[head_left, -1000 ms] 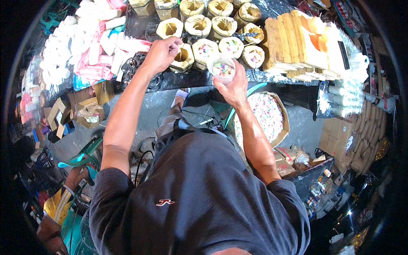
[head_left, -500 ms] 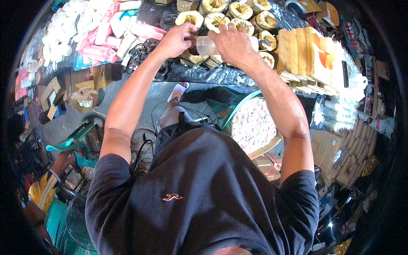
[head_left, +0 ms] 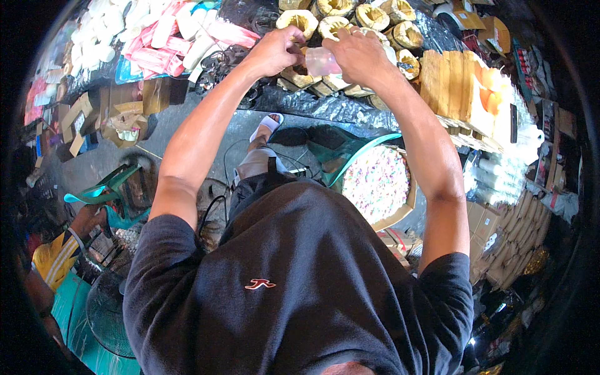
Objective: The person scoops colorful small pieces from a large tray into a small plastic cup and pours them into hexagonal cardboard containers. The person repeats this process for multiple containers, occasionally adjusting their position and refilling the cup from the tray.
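Observation:
My right hand (head_left: 361, 59) is wrapped over a translucent, slightly pinkish plastic container (head_left: 321, 62), held lying sideways over the workbench. Close to its left end, the curled fingers of my left hand (head_left: 279, 52) are pinched together; whatever they grip is too small or hidden to make out. Just beyond both hands stand several hollow tube-shaped pieces (head_left: 298, 22) with thick cream-yellow rims and brownish outer walls. Some more of these lie under and in front of my hands, partly covered by them.
Pink and white wrapped bundles (head_left: 164, 44) are heaped at the left. Stacked wooden slats (head_left: 447, 78) stand at the right. Below the bench are a round tub of multicoloured bits (head_left: 377, 181), cardboard boxes (head_left: 125, 125) and a fan (head_left: 112, 312). A person in yellow shorts (head_left: 53, 259) is at lower left.
The whole view has shifted, so bench and hands appear slightly further right and higher. The container stays in my right hand, and my left hand remains close to it.

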The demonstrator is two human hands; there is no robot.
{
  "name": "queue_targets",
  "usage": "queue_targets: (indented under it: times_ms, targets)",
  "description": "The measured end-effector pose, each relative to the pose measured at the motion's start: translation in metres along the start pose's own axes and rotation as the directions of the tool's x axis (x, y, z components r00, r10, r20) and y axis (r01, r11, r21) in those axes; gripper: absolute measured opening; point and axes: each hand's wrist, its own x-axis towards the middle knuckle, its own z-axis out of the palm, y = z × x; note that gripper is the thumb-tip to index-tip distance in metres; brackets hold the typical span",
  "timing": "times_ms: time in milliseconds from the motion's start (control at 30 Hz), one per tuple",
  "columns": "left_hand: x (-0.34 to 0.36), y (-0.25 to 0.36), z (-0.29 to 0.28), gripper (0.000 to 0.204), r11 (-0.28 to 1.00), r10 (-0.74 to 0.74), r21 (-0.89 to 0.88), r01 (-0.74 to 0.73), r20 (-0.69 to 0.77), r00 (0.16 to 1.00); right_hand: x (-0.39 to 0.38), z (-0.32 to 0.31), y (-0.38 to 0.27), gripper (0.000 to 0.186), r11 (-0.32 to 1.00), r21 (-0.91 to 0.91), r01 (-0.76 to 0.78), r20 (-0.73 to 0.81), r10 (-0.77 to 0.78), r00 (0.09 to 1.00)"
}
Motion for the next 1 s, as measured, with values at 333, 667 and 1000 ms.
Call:
queue_targets:
  times_ms: [333,667,1000]
  targets:
    - [-0.003,-0.006,0.003,0.039,0.993,-0.07,-0.093,0.066,-0.04,0.997,0.013,-0.004,-0.004,0.053,0.996,-0.077,0.042,-0.047,-0.046,0.998]
    - [-0.004,-0.012,0.002,0.039,0.99,-0.092,-0.115,0.079,-0.117,0.989,0.022,-0.006,-0.006,0.057,0.986,-0.146,0.077,-0.089,-0.09,0.992]
    - [-0.003,-0.008,0.004,0.041,0.991,-0.058,-0.129,0.04,-0.136,0.989,0.023,-0.016,-0.005,0.067,0.99,-0.111,0.082,0.015,-0.081,0.997]
